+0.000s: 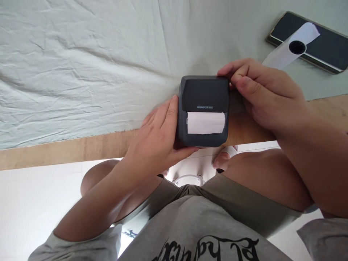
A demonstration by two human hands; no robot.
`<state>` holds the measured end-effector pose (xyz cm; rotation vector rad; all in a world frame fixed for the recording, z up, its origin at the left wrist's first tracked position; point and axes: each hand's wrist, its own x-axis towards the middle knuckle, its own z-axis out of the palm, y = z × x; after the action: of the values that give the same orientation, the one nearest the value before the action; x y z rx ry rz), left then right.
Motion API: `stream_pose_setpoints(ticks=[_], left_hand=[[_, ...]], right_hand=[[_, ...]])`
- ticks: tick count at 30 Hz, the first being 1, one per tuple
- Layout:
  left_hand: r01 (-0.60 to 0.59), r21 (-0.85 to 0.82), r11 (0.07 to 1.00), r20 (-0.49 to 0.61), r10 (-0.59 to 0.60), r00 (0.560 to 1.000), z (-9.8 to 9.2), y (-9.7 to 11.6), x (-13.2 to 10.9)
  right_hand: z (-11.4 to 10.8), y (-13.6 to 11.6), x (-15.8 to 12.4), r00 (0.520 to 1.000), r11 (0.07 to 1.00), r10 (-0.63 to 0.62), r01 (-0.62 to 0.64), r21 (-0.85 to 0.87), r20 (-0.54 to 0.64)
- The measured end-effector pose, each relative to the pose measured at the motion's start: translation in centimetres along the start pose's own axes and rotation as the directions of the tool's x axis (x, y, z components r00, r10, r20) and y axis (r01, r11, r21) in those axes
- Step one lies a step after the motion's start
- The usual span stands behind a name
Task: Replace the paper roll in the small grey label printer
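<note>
A dark label printer [205,94] marked NIIMBOT is held near the table's front edge. A strip of white paper [206,123] sticks out of the slot in its face. My left hand [160,132] grips the printer's left side, its thumb under the lower edge. At the upper right corner, my right hand [263,90] is closed with its fingertips against the casing. Whether anything small is pinched between those fingers is hidden.
A pale cloth [81,72] covers most of the table, leaving a wooden edge [67,148] bare along the front. To the upper right, a white paper roll [284,50] with a black core leans by a dark phone [328,47].
</note>
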<state>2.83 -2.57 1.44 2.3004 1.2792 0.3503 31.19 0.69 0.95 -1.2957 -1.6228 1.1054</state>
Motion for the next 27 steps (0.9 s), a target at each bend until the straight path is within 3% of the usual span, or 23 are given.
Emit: stream_pose_setpoints(ticks=[8,14,27], left_hand=[[0.018,-0.005,1.000,0.002,-0.018,1.000,-0.08,-0.06,-0.07],[0.023,-0.007,1.000,-0.012,-0.023,1.000,0.13,-0.25,-0.14],[-0.008,-0.003,1.000,-0.086,0.008,0.996,0.77,-0.69,-0.05]], right_hand=[[0.31,0.01,0.24,0.999,0.999,-0.038,0.038,0.028,-0.015],[0.09,0.17,0.56,0.996,0.991,0.086,-0.084,0.108,-0.016],[-0.19,-0.15,0.08,1.000,0.998,0.013,-0.013,-0.067,0.002]])
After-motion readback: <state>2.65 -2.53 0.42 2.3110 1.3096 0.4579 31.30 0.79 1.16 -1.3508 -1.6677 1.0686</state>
